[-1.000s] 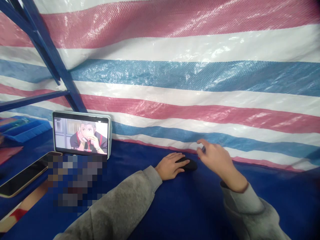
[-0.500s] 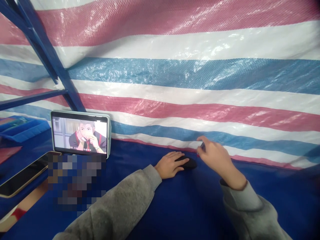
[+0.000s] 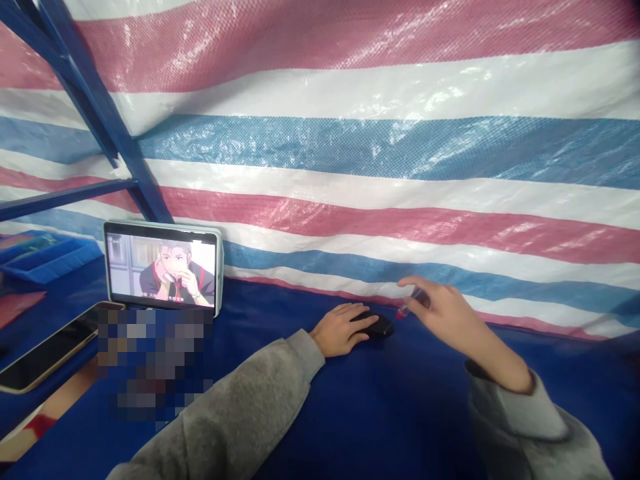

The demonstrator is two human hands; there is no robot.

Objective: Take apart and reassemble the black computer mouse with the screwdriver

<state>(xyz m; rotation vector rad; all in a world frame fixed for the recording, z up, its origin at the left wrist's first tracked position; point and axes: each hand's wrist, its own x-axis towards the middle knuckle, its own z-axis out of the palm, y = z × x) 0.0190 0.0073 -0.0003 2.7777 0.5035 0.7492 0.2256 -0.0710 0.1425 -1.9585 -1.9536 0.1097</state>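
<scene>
On the blue table surface, my left hand (image 3: 343, 330) has its fingers and thumb over a small, flat, rounded black object (image 3: 384, 325), keeping it against the table. The hand covers part of that object, so its exact kind is unclear. Just right of it, above the table, my right hand (image 3: 440, 310) is closed on a small clear tube with a red tip (image 3: 401, 311). The tip points down and left toward the black object, and a thin line seems to run from it to the object's edge. Most of the tube is hidden by the fingers.
A tablet (image 3: 163, 267) playing a cartoon leans near the striped plastic sheet (image 3: 375, 147). Left of it lie a phone (image 3: 55, 347) and a blue tray (image 3: 55, 257). A blurred-out patch sits below the tablet. A blue metal frame (image 3: 95, 100) rises at the upper left.
My right hand has shifted slightly right, and its forearm has swung right. More of the clear tube and its red tip now shows. My left hand stays in place on the black object.
</scene>
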